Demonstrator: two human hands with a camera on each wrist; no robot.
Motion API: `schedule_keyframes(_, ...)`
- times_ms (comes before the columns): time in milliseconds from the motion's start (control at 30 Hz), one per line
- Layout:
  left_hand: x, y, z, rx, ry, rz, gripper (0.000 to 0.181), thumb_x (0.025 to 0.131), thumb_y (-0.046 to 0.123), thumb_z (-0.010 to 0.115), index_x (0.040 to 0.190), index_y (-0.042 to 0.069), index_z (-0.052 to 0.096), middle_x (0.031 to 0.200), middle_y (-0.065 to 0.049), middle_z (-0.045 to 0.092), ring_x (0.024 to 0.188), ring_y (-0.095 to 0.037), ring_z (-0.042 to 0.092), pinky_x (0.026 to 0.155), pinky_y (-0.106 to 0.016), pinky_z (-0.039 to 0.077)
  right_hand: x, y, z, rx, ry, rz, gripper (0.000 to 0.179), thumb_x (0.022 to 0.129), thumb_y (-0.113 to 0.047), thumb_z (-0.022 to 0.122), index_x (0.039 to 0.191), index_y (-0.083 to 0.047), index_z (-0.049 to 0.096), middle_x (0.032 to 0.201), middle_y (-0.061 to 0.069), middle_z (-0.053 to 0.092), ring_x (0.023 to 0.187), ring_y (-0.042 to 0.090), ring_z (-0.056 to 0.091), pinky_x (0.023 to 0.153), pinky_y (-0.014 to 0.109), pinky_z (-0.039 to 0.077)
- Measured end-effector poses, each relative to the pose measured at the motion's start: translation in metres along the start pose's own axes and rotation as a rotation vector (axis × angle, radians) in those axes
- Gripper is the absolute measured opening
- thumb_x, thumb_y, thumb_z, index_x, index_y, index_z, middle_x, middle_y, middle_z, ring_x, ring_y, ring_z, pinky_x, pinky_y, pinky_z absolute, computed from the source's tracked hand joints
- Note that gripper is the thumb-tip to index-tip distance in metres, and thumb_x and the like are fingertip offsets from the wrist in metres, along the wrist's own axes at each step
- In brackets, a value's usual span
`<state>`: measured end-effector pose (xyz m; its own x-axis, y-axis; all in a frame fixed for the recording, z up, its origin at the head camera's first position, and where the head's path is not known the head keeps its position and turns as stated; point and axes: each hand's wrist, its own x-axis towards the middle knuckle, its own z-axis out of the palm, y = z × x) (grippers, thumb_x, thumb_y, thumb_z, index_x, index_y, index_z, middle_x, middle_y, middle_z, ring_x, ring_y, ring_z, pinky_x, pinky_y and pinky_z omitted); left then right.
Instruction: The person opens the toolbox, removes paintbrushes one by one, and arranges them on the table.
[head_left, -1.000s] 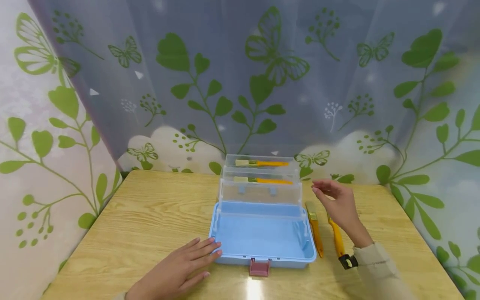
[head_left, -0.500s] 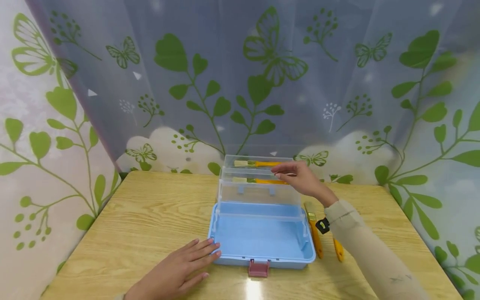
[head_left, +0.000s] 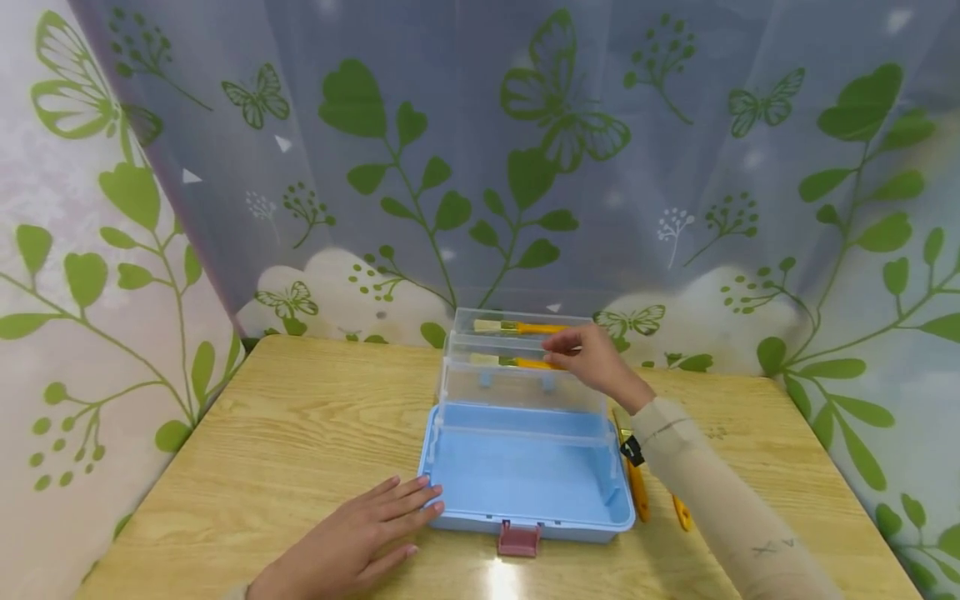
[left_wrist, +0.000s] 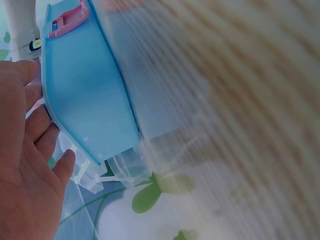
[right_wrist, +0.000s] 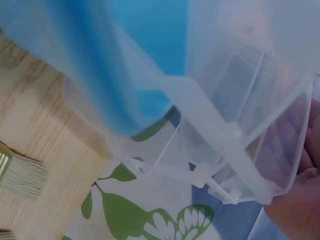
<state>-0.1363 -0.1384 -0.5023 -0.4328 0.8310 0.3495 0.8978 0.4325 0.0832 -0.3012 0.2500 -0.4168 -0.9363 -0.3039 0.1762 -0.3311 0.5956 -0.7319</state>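
A blue toolbox (head_left: 525, 475) with a pink latch (head_left: 519, 539) stands open on the table, its clear tiered trays (head_left: 468, 385) raised at the back. One paintbrush (head_left: 525, 327) with an orange handle lies in the top tray. My right hand (head_left: 596, 362) reaches into the tray below, thumb and fingers pinching the handle of a second paintbrush (head_left: 491, 360). Through the clear plastic, the right wrist view shows my curled fingers (right_wrist: 282, 135). My left hand (head_left: 360, 533) lies with fingers extended, fingertips at the toolbox's front left corner.
Two more orange-handled paintbrushes lie right of the toolbox: one (head_left: 637, 492) close along its side, the other (head_left: 681, 512) mostly under my right sleeve (head_left: 727, 492). A leaf-patterned curtain (head_left: 420, 200) hangs right behind the wooden table (head_left: 300, 417).
My right hand has come left from beside the toolbox to the raised trays, then dipped slightly to the lower brush's handle. The left hand stays at the corner.
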Motion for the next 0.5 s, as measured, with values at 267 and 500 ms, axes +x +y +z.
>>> schedule_keyframes(267,-0.0007,-0.0008,-0.0001,-0.004,0.013,0.000,0.056,0.106,0.032,0.056,0.157,0.015,0.042,0.159,-0.004,0.045,0.148,-0.021,0.040,0.117,-0.039,0.040,-0.0012,0.0016,-0.0017,0.005,-0.015,-0.026,0.030,0.090,-0.011,0.079,0.115,0.004,0.074,0.113,0.021,0.073,0.099,0.028,0.068,0.092,0.045,0.059)
schedule_keyframes(500,-0.0009,-0.0018,0.0001,-0.003,0.019,0.005,0.056,0.106,0.032,0.057,0.157,0.016,0.042,0.159,-0.004,0.045,0.148,-0.021,0.040,0.115,-0.041,0.043,0.0009,0.0006,-0.0041,-0.008,-0.030,-0.007,0.025,0.090,-0.004,0.076,0.114,0.002,0.075,0.114,0.019,0.074,0.100,0.030,0.069,0.092,0.045,0.059)
